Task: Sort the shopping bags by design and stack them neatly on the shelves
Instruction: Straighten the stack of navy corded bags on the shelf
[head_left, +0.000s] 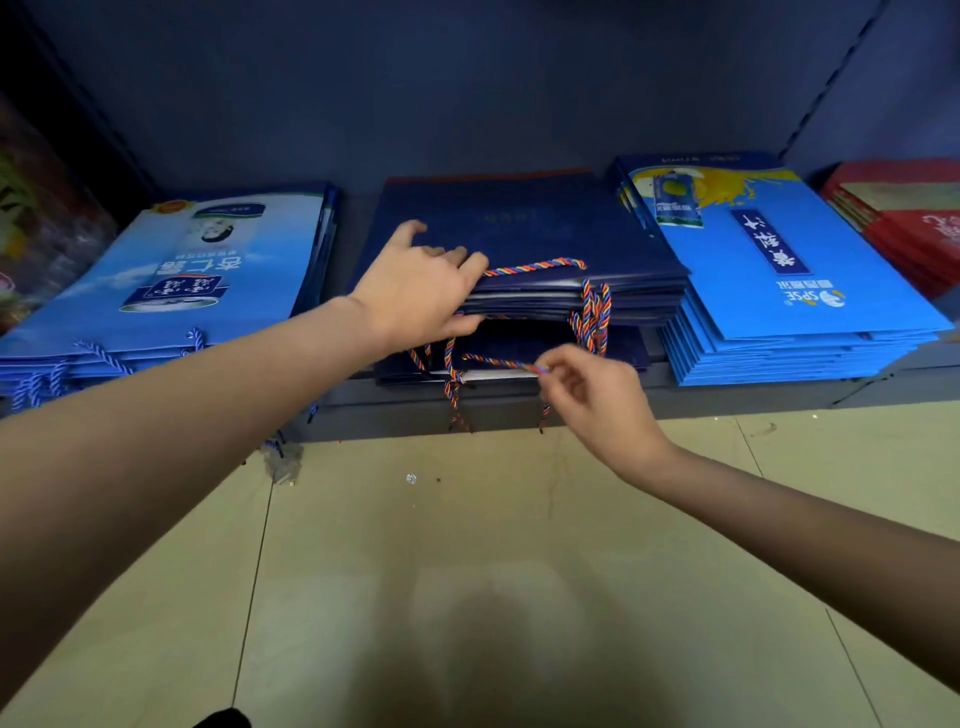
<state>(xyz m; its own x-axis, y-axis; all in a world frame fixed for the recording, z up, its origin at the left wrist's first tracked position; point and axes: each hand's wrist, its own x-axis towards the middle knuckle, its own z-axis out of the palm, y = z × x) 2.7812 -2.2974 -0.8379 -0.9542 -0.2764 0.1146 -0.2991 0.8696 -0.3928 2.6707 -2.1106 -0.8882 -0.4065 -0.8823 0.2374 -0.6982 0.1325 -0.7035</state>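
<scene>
Head view: low dark grey metal shelf (571, 410) carries four piles of flat paper shopping bags. Middle pile is the dark navy paper bags (519, 228) with twisted red-blue-yellow rope handles (535, 266). Far left, the light-blue bags printed with a drink can (171, 270); right of centre, the bright-blue bags with yellow splash print (779, 270); far right edge, red bags (904, 218).

Left hand (415, 291) clamps the near edge of the upper navy bundle, thumb under, fingers curled over the top, bundle lifted off the lower navy bags. Right hand (597, 389) pinches a loose multicoloured rope handle (498, 362) of a lower bag between thumb and fingertips, other fingers loosely curled.

Handling, my read: each bag is light, stiff card, creases if bent hard; glossy faces likely slide on each other (a tall pile will shear). Grip bundles by the folded edge, flat, not by the ropes. Ropes are limp and snag; they likely want tucking inside the pile. Several handles dangle over the shelf's near lip above the beige tiled floor (467, 571).
</scene>
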